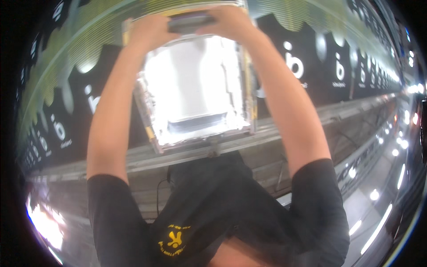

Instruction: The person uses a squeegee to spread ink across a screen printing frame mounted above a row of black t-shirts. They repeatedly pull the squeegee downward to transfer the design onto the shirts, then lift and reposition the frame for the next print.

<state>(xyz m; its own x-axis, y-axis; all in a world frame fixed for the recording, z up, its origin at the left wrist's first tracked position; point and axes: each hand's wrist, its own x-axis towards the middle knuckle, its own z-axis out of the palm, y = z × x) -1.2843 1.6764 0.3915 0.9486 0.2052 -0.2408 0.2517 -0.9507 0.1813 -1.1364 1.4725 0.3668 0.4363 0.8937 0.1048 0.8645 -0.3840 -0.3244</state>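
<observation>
Both arms raised, a person grips a dark slab [190,21] at the top of the view. The left hand [149,33] is clenched round its left end and the right hand [231,22] is wrapped over its right end, so the slab spans the gap between the two fists. It sits just above a bright panel [195,89]. Whether it touches the panel's upper edge cannot be told.

The hold looks best served by an even grip at both ends, with the slab level and square to the panel's top edge. The fingers should stay clear of the narrow gap beneath it, and neither hand should let go before the other end is supported.

The panel glows white inside a metal frame [153,138], tilted, with its lower edge near a grey rail [311,120] that runs across the room.

Behind it hangs a long black banner [275,40] carrying a repeated row of white round-and-stroke marks, which shrink toward both rims. A green band [89,31] of fine wavy lines tops the banner, dripping into the black in rounded lobes.

The person's black shirt [209,200] bears a small yellow emblem [174,242] low on the chest. A thin cable [159,196] hangs beside it. Spots and strips of lights [402,142] gleam at right.
</observation>
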